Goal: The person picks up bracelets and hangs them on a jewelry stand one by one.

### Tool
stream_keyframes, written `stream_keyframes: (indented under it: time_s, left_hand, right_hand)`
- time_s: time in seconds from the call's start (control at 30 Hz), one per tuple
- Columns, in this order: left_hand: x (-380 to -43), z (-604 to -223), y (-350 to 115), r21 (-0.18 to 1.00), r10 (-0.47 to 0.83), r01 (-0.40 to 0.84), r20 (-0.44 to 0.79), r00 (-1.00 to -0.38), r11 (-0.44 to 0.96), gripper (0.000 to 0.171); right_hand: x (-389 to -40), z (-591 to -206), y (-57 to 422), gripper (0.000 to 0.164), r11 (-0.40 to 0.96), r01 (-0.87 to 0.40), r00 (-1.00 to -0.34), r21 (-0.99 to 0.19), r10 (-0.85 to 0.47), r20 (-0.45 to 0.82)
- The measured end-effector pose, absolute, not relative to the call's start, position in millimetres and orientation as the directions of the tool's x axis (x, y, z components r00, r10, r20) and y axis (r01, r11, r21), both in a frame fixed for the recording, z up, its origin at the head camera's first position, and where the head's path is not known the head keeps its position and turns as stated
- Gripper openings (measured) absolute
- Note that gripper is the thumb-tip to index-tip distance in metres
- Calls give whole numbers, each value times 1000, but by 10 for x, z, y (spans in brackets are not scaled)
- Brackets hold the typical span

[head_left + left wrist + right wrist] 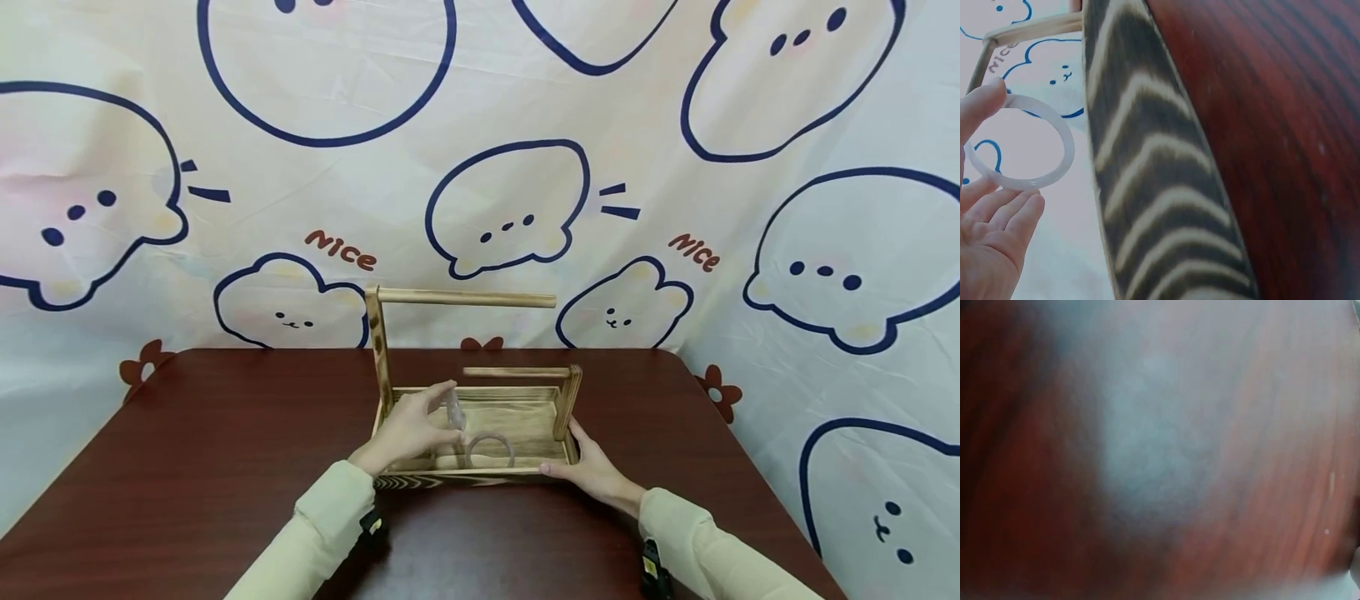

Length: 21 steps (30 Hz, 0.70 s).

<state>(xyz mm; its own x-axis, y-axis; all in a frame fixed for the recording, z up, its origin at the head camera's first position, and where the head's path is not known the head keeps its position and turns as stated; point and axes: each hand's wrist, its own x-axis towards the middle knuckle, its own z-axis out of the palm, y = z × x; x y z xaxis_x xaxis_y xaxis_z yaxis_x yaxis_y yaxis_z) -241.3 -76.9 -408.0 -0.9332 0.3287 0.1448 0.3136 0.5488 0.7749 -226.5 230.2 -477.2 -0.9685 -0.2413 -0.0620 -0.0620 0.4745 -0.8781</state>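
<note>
My left hand [411,427] pinches a pale, translucent bangle [1066,140] between thumb and fingertips, above the tray of a wooden bangle stand [472,296]. In the head view this bangle shows nearly edge-on. Another pale bangle [490,436] is in the tray, just right of the left fingers; its lower part is hard to make out. My right hand [596,475] grips the stand's right end, thumb at the front rim, other fingers partly hidden behind the end. The right wrist view is mostly blurred tabletop.
A tall post [378,346] at the stand's left carries the upper bar; a shorter post [568,404] at the right carries a lower bar [517,372]. Everything stands on a dark red-brown table [225,467]. A cartoon-printed cloth [405,192] hangs behind it.
</note>
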Motion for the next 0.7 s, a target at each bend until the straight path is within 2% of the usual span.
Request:
stream_keyframes:
  time_s: [0.27,0.53,0.7]
  left_hand:
    - [-2451,-3999,-931,781,348,339,167,-922,524,80]
    - [-2470,-3862,-1024,757,361,388,214,-908,526,78]
    - [-2485,-3759,-1033,751,366,393,214,-905,531,78]
  right_hand:
    - [-2249,-4754,2289,107,471,-76,-970,-879,-238,-44]
    - [-2092,-4450,2186,100,467,-91,-967,-880,-254,-35]
    - [-2091,-4429,2186,100,476,-80,-968,-876,-246,-45]
